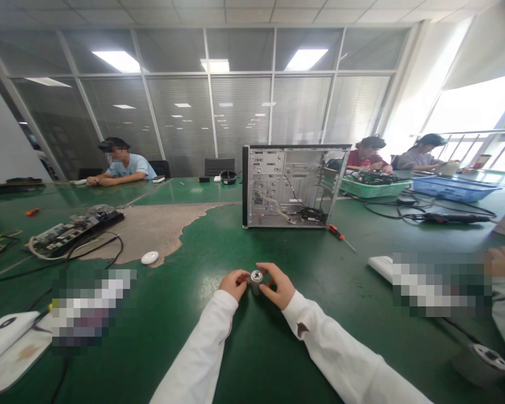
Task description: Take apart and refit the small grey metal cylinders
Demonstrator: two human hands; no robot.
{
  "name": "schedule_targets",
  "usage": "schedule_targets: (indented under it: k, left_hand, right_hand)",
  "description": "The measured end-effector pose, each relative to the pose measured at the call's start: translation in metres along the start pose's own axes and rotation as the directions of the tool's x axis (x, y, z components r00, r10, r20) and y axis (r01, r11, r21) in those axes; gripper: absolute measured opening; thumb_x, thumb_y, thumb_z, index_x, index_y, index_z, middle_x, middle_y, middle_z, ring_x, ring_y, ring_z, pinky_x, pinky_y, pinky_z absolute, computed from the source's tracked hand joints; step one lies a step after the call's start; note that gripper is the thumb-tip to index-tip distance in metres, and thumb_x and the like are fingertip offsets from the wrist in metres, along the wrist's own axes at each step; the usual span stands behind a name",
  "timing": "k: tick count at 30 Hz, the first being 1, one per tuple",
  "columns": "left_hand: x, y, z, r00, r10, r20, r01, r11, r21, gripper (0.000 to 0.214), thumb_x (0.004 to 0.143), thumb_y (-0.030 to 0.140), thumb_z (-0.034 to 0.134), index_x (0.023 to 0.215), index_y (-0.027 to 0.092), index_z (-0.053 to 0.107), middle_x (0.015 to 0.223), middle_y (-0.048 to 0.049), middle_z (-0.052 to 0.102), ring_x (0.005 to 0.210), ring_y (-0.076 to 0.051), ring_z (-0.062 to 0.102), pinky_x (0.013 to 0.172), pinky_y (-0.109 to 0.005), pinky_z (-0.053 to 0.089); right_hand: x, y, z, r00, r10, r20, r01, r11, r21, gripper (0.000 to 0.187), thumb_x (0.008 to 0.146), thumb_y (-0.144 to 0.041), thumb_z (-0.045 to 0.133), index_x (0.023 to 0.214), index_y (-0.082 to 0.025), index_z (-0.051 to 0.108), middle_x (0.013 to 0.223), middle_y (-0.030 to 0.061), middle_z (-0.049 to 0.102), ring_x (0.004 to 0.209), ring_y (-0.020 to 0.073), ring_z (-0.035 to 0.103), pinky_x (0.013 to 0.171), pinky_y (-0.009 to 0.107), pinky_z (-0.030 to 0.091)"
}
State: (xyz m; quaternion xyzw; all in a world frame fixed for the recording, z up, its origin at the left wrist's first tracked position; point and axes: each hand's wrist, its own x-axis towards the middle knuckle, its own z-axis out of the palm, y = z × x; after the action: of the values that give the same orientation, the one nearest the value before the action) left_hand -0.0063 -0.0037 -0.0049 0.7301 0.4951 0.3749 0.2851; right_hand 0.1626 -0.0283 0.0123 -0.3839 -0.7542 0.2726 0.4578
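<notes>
Flanking grey cylinder (metallic); curved fingers

bright window glare at right, pixelated patches, stretched edges

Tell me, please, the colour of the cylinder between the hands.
The cylinder is grey, with a dark spot on top, in the head view.
</notes>
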Motion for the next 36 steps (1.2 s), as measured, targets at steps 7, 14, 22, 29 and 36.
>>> schedule_targets:
  k: [7,14,22,29,36]
  left_hand:
    - [0.001,0.0,-0.001,1.0,0.019,0.016,-0.019,1.0,0.014,0.03,0.058,0.003,0.042,0.082,0.014,0.057,0.071,-0.0016,0.059,0.064,-0.011,0.054,0.063,-0.023,0.044]
    - [-0.006,0.013,-0.003,0.997,0.076,0.004,-0.076,0.994,0.073,0.029,0.058,0.005,0.044,0.082,0.014,0.058,0.07,-0.0016,0.056,0.058,-0.01,0.051,0.055,-0.022,0.041]
    - [-0.009,0.025,-0.001,0.99,0.115,0.083,-0.121,0.99,0.071,0.042,0.055,0.018,0.058,0.096,0.018,0.049,0.083,-0.0036,0.059,0.078,-0.017,0.052,0.062,-0.026,0.039]
    - [-0.012,0.033,0.009,1.0,0.007,-0.029,-0.008,1.0,-0.024,0.038,0.057,0.032,0.058,0.09,0.017,0.044,0.069,-0.0009,0.059,0.064,-0.013,0.054,0.052,-0.022,0.036]
    - [-0.004,0.018,0.011,0.985,-0.106,-0.135,0.07,0.967,-0.245,0.026,0.06,0.035,0.054,0.077,0.016,0.048,0.06,0.0005,0.058,0.054,-0.012,0.053,0.051,-0.022,0.039]
  right_hand:
    - [-0.001,-0.009,0.005,0.999,-0.038,0.015,0.04,0.99,-0.132,0.042,0.061,-0.017,0.05,0.102,-0.02,0.042,0.097,0.0042,0.049,0.082,0.0139,0.046,0.056,0.021,0.042]
    - [0.003,-0.002,0.009,0.983,0.144,-0.114,-0.124,0.978,0.169,0.035,0.058,-0.019,0.055,0.091,-0.022,0.044,0.081,-0.0001,0.054,0.072,0.012,0.051,0.055,0.022,0.041]
    - [0.01,0.019,0.008,0.81,0.585,-0.039,-0.326,0.504,0.8,0.043,0.049,-0.029,0.066,0.082,-0.02,0.04,0.058,-0.0037,0.055,0.049,0.0086,0.051,0.045,0.02,0.04]
    - [0.008,0.01,0.014,0.776,0.63,-0.034,-0.328,0.449,0.831,0.043,0.046,-0.028,0.069,0.078,-0.018,0.041,0.054,-0.0029,0.056,0.047,0.0083,0.052,0.041,0.017,0.04]
    - [0.006,0.005,0.014,0.781,0.625,0.028,-0.368,0.423,0.828,0.038,0.052,-0.031,0.066,0.078,-0.016,0.043,0.063,0.0022,0.06,0.059,0.0147,0.059,0.047,0.021,0.044]
